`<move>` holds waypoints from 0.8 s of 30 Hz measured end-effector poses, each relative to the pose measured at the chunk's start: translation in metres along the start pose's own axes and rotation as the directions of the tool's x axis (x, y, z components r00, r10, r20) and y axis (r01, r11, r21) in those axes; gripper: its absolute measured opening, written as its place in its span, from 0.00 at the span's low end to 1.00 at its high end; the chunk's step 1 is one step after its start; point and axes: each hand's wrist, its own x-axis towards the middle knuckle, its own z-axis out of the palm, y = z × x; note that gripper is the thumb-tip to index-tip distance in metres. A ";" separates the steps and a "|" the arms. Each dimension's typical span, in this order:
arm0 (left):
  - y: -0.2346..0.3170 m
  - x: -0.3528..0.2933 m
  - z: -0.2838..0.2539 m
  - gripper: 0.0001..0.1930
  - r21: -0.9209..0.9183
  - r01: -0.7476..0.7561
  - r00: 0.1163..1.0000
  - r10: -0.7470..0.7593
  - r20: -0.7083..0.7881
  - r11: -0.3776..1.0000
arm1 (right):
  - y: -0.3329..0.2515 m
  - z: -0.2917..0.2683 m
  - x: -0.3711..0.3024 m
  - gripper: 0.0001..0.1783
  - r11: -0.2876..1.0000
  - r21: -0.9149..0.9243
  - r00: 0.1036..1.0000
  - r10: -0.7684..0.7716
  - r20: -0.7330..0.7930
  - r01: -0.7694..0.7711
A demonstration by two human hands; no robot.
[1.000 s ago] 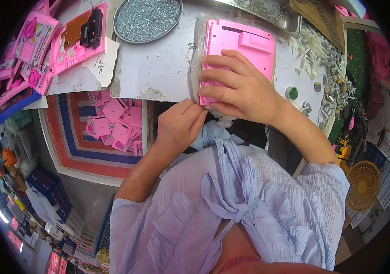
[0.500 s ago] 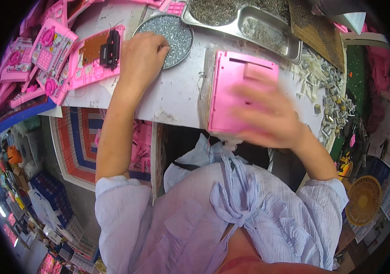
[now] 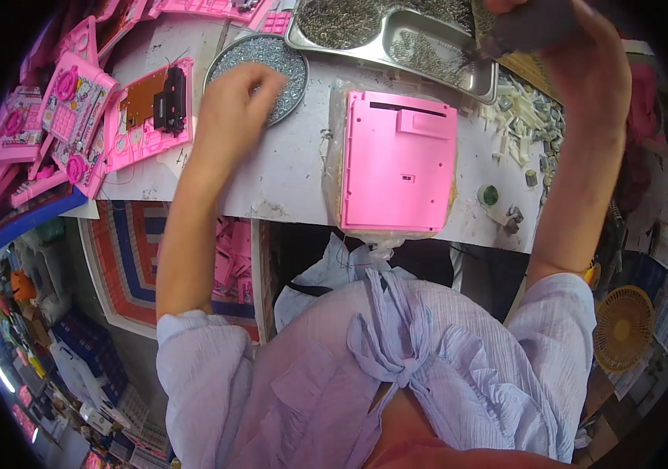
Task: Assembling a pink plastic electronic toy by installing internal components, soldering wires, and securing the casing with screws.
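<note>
A pink plastic casing (image 3: pixel 381 199) lies flat in front of me on a clear-wrapped pad (image 3: pixel 334 168), with a long slot near its far edge. My left hand (image 3: pixel 236 102) is over the near edge of a round metal dish (image 3: pixel 303 102) full of small silvery screws. Its fingers are curled in a pinch, and whatever they hold is hidden. At the upper right, my right hand (image 3: pixel 596 78) is raised and wrapped around a dark grey tool (image 3: pixel 533 27), whose exact kind I cannot make out.
A steel tray (image 3: pixel 385 55) of small metal parts stands at the back. Loose white plastic pieces (image 3: pixel 525 113) and metal bits lie to the right. Beside the dish, an open pink shell (image 3: pixel 146 117) holds a brown board and black part. Pink housings (image 3: pixel 76 117) are heaped at the left.
My right hand has moved from over the pink casing up to the dark tool at the upper right, uncovering the casing. My left hand stays by the screw dish. The whole view has shifted slightly.
</note>
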 end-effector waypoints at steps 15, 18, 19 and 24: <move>0.091 -0.076 0.042 0.10 -0.150 -0.393 0.918 0.378 -0.122 0.907 | -0.004 0.087 -0.090 0.14 0.921 0.388 0.995 -0.050 0.086 0.012; 0.088 -0.077 0.042 0.10 -0.143 -0.400 0.913 0.381 -0.144 0.905 | -0.001 0.091 -0.091 0.14 0.917 0.399 0.997 -0.029 0.076 -0.004; 0.089 -0.077 0.042 0.10 -0.113 -0.401 0.913 0.388 -0.123 0.909 | 0.000 0.092 -0.092 0.15 0.919 0.394 0.997 -0.020 0.071 -0.009; 0.067 -0.051 0.026 0.09 -0.211 -0.403 0.915 0.393 -0.092 0.890 | 0.008 0.084 -0.089 0.14 0.938 0.343 0.995 -0.068 0.075 0.038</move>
